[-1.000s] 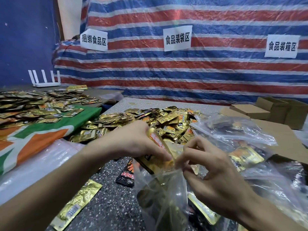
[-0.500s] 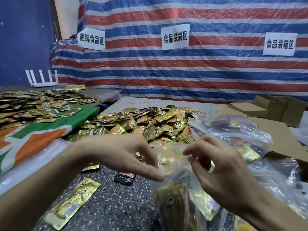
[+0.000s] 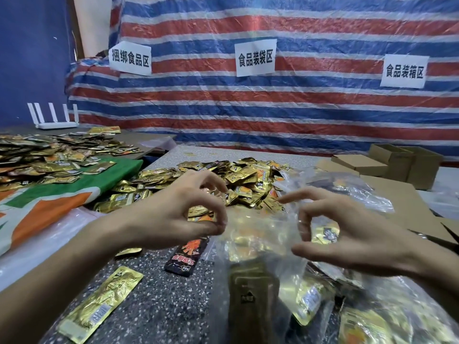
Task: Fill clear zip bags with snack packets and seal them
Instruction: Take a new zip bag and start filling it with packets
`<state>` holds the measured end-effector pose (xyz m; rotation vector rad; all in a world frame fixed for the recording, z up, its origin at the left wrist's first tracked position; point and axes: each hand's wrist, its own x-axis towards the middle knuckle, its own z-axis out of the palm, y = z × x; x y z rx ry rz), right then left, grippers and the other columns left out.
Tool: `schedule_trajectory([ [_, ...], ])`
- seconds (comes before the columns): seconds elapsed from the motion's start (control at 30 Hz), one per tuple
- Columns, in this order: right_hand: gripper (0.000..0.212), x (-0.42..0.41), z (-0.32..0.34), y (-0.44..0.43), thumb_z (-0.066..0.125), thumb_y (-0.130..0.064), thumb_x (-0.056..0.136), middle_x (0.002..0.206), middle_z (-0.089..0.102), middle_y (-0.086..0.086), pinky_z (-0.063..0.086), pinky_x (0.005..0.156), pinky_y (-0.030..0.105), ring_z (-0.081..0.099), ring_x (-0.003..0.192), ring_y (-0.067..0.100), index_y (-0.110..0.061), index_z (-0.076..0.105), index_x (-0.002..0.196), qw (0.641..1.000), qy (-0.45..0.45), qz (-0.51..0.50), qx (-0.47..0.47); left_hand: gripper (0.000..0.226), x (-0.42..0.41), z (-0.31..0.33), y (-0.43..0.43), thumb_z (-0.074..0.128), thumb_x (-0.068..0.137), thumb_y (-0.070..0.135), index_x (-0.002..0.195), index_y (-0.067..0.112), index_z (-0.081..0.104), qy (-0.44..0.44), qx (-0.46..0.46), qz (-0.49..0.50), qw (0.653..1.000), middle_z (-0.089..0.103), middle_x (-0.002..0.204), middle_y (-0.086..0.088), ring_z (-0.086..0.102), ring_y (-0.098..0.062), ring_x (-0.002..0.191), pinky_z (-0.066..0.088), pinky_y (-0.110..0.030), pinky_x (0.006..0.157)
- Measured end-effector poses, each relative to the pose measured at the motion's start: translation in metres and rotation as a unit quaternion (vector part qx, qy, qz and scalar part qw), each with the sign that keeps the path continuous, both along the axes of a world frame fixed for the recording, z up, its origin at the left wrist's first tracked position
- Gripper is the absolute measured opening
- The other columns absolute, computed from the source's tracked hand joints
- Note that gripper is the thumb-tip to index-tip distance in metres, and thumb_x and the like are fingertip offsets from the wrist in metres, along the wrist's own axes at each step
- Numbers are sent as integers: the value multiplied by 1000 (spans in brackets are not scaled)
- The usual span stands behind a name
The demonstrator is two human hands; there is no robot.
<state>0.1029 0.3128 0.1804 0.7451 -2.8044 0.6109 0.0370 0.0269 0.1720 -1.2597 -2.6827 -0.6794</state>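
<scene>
Far left we see spread packets on a green-orange cloth. On the speckled worktop, 1 loose gold packet lies flat near the front. 1 black-red packet sits to its right, just below the left hand.

Left grip: thumb and index clamped on the top left edge of the clear zip bag. The bag is held upright between both hands with snack packets inside, and its bottom runs out of frame. The packet pile is behind it.

Right hand: thumb-index grip clamped on the bag's top right edge, middle finger straight. Filled bags lie to the right, with cardboard boxes beyond them.
</scene>
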Motion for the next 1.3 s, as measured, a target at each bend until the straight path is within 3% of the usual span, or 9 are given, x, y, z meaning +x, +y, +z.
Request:
schedule_trajectory([
  [0.13, 10, -2, 1, 7, 75, -32, 83, 92, 74, -7, 58, 79, 34, 69, 86, 9, -23, 71, 81, 993, -94, 16, -65, 8, 0, -2, -3, 67, 87, 39, 81, 35, 67, 6, 38, 14, 999, 56, 94, 21, 56, -1, 95, 44, -23, 82],
  [0.23, 22, 1, 2, 6, 76, -47, 78, 85, 73, -3, 59, 73, 37, 70, 78, 12, -26, 72, 81, 993, -98, 18, -68, 13, -1, -1, -6, 69, 90, 26, 79, 32, 67, -25, 50, 9, 998, 62, 77, 18, 60, -6, 74, 49, -26, 67],
  [0.37, 24, 1, 3, 7, 77, -52, 71, 71, 69, -2, 51, 57, 27, 61, 61, 9, -29, 70, 71, 996, -41, 10, -80, 24, 1, 1, -11, 73, 88, 11, 84, 34, 74, -34, 75, 6, 997, 68, 82, 19, 66, -9, 79, 54, -29, 69],
  [0.53, 5, 4, 1, 17, 76, -30, 81, 87, 75, -15, 56, 70, 22, 70, 84, 8, -33, 78, 85, 994, -42, 11, -103, 31, 3, -1, -14, 82, 76, 4, 93, 28, 74, -108, 215, 16, 971, 73, 76, -7, 68, -29, 67, 53, -42, 61],
  [0.63, 25, 5, -1, 20, 77, -9, 82, 90, 77, -5, 59, 72, 24, 72, 83, 10, -33, 79, 89, 988, -60, 7, -143, 26, 2, -8, -17, 84, 66, 15, 91, 20, 78, -167, 281, 39, 944, 76, 78, -12, 72, -33, 72, 59, -36, 65],
  [0.8, 20, 8, -1, 17, 82, -22, 65, 83, 75, 5, 60, 66, 25, 73, 72, 17, -23, 79, 85, 974, -38, -8, -225, 21, 1, -19, -16, 81, 67, 33, 83, 20, 80, -185, 296, 78, 934, 75, 77, -13, 68, -39, 75, 51, -65, 74],
  [0.97, 21, 10, 1, 14, 81, -21, 66, 77, 73, 8, 55, 60, 24, 69, 68, 23, -22, 72, 85, 968, -25, -18, -250, 10, 0, -27, -14, 80, 75, 27, 81, 19, 76, -187, 315, 61, 928, 72, 78, -7, 65, -14, 72, 48, -32, 69],
  [1.07, 27, 9, -4, 16, 78, -7, 76, 81, 69, 10, 53, 71, 39, 64, 75, 29, -30, 66, 84, 962, -61, -18, -267, 9, 2, -32, -13, 78, 77, 26, 80, 18, 74, -173, 332, 63, 925, 71, 78, -6, 64, -13, 73, 48, -27, 68],
  [1.3, 29, 15, 4, 11, 79, -19, 80, 85, 67, -2, 51, 68, 22, 63, 75, 12, -41, 65, 94, 989, -29, -18, -143, 6, 20, -37, -4, 77, 81, 19, 79, 22, 72, -97, 348, 79, 929, 69, 77, -8, 62, -16, 69, 47, -22, 59],
])
